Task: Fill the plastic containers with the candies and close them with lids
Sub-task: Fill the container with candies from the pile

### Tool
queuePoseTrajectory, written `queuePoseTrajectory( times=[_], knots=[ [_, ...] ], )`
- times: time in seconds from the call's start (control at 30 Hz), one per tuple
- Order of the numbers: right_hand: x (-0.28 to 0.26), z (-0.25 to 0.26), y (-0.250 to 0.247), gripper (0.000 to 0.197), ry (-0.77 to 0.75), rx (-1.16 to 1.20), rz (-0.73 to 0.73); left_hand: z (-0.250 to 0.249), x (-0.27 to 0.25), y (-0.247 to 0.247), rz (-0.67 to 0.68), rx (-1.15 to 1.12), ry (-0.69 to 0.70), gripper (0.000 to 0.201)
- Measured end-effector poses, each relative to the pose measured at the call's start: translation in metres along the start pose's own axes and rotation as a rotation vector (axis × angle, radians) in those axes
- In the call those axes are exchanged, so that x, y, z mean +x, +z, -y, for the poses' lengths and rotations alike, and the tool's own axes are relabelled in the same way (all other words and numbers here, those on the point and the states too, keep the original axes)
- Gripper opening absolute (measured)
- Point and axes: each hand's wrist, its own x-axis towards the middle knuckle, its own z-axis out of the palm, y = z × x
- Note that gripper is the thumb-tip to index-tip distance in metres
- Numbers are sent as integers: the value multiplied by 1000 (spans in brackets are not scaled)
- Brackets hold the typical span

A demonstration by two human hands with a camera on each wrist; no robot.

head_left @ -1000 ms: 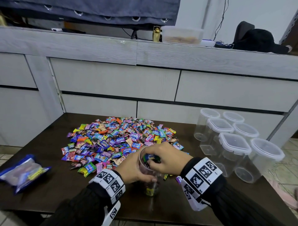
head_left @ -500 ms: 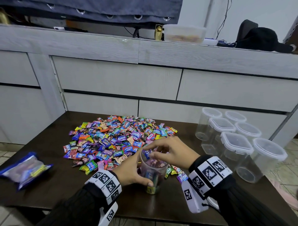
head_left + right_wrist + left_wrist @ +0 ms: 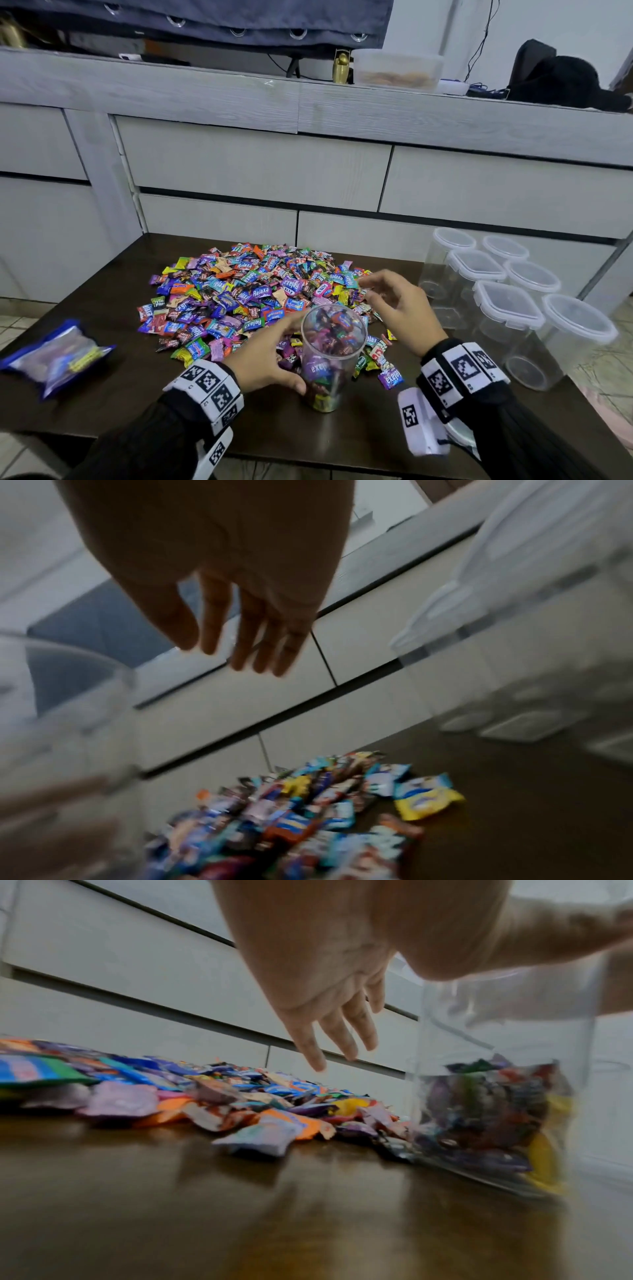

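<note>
A clear round plastic container (image 3: pixel 332 353), about half full of wrapped candies, stands lidless near the table's front edge. My left hand (image 3: pixel 270 356) holds it from the left, thumb curled across its near side and fingers stretched along its far side. In the left wrist view those fingers (image 3: pixel 339 1031) point straight out beside the container (image 3: pixel 496 1096). My right hand (image 3: pixel 397 308) hovers empty, fingers spread, above the right edge of the candy pile (image 3: pixel 239 291). In the right wrist view the right hand (image 3: pixel 222 574) holds nothing over the candies (image 3: pixel 308 818).
Several empty clear containers with white lids (image 3: pixel 507 308) stand grouped at the table's right side. A blue candy bag (image 3: pixel 58 353) lies at the left. The dark table (image 3: pixel 291 435) sits against grey drawer fronts (image 3: pixel 257 171).
My right hand has come up out of the container's mouth and swung right and away over the pile, its fingers spreading. My left hand has stayed on the container.
</note>
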Motion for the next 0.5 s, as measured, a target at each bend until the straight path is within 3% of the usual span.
queuePoseTrajectory(
  times=[0.1, 0.2, 0.33, 0.5],
  knots=[
    [-6, -41, 11, 55, 264, -360, 285, 8, -3, -19, -90, 400, -166, 125],
    [-20, -69, 39, 90, 475, -471, 503, 21, 0, -21, -56, 806, -424, 128],
    [-21, -81, 71, 94, 469, -633, 592, 37, 8, -10, -11, 872, -658, 120],
    [-8, -71, 90, 93, 437, -604, 607, 45, 26, -4, -23, 778, -657, 115]
  ],
)
